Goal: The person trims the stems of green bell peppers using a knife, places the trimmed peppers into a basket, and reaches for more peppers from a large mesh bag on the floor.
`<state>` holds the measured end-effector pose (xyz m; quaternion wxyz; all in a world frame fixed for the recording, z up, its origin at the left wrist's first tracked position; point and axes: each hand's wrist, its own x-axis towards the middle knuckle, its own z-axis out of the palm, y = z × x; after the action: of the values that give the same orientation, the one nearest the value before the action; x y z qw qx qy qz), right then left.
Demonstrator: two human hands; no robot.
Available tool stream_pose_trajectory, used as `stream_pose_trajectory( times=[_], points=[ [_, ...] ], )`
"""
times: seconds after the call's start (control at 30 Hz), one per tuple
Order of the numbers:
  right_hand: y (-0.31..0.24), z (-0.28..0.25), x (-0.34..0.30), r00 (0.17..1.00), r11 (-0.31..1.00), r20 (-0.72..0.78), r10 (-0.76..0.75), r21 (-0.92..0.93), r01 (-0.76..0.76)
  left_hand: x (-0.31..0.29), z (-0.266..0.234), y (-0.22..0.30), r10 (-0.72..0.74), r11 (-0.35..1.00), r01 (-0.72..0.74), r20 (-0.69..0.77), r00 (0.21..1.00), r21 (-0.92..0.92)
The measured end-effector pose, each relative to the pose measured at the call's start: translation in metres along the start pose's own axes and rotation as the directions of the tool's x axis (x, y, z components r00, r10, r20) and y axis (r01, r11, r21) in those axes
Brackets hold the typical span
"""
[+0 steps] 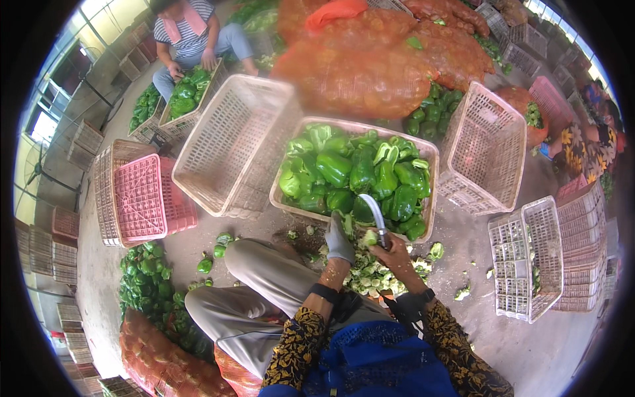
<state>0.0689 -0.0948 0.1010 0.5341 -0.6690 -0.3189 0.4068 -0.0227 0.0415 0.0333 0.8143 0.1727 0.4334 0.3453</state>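
My left hand (339, 239), in a grey glove, is at the near rim of a crate (423, 143) full of green bell peppers (333, 169). Its fingers close around a green pepper (348, 225), mostly hidden by the glove. Bare and bent, my right hand (395, 257) grips a curved metal tool (375, 213) whose arc reaches up over the crate's front edge. A pale green pepper core (370, 237) sits by the tool and my right fingertips. Below both hands lies a heap of cut cores and stems (376, 272).
Empty crates stand left (231, 145) and right (486, 149) of the pepper crate. Large orange mesh sacks (357, 63) lie beyond it. Loose peppers (142, 271) and another sack (165, 357) are at left. One person (192, 40) sits far left; another (585, 145) is at right.
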Motion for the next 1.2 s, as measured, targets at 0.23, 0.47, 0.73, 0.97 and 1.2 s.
stream_pose_trajectory(
  times=[0.23,0.47,0.73,0.97,1.2],
  points=[
    [0.022,-0.057,-0.023,0.989,0.985,-0.06,0.136,-0.1,-0.141,0.06,-0.005,0.003,0.473,0.727,-0.512,0.207,0.857,0.459],
    [0.001,-0.023,0.108,0.878,0.861,-0.217,-0.426,-0.395,0.319,0.023,0.064,0.045,0.503,-0.242,-0.333,0.411,0.76,0.911],
    [0.032,0.019,0.199,0.839,0.625,-0.151,-0.523,-0.737,0.257,0.091,0.042,0.062,0.414,-0.395,-0.44,0.583,0.699,0.807],
    [0.061,0.031,0.221,0.908,0.676,-0.149,-0.392,-0.716,0.175,0.119,0.034,0.039,0.539,-0.338,-0.438,0.553,0.635,0.833],
    [0.059,-0.023,0.233,0.964,0.648,0.026,-0.264,-0.736,0.197,0.041,0.045,0.152,0.047,-0.135,-0.527,0.537,0.842,0.839]
  ],
)
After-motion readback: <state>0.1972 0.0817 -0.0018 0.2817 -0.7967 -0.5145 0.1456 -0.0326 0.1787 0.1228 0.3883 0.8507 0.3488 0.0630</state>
